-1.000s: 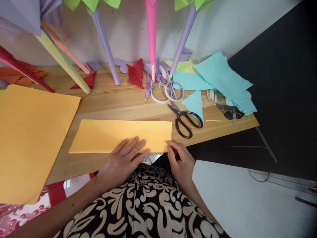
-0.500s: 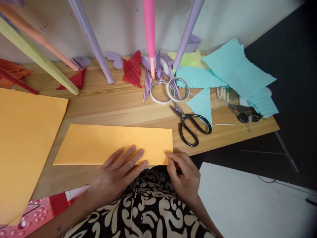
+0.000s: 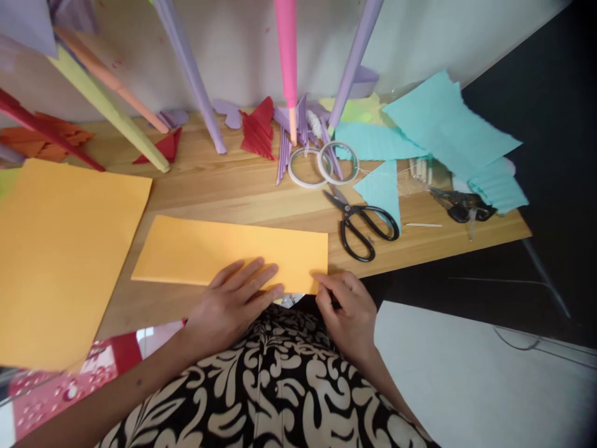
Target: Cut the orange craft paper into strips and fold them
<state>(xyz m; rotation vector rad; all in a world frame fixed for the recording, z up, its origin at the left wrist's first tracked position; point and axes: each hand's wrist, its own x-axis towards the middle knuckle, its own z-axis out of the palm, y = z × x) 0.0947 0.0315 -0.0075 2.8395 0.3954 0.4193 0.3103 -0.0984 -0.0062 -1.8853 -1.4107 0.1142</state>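
A folded strip of orange paper (image 3: 224, 246) lies along the front edge of the wooden table. My left hand (image 3: 233, 298) rests flat on its near edge with the fingers spread. At the strip's right end, my right hand (image 3: 347, 311) pinches the near corner between thumb and forefinger, the other fingers curled in. Just beyond that corner lie black-handled scissors (image 3: 359, 218), their blades slightly apart. To the left is a larger orange sheet (image 3: 74, 249), overhanging the table's front edge.
Two tape rolls (image 3: 308, 169) overlap behind the scissors. Torn turquoise crepe paper (image 3: 448, 124) and keys (image 3: 461, 205) lie at the right. Several rolled paper sticks, among them a pink one (image 3: 286, 56), lean along the wall. A white surface (image 3: 466, 373) stands lower right.
The view has shifted, so the table's left part shows more. Both hands keep their places on the orange strip; the left hand still lies flat and the right still pinches the corner.
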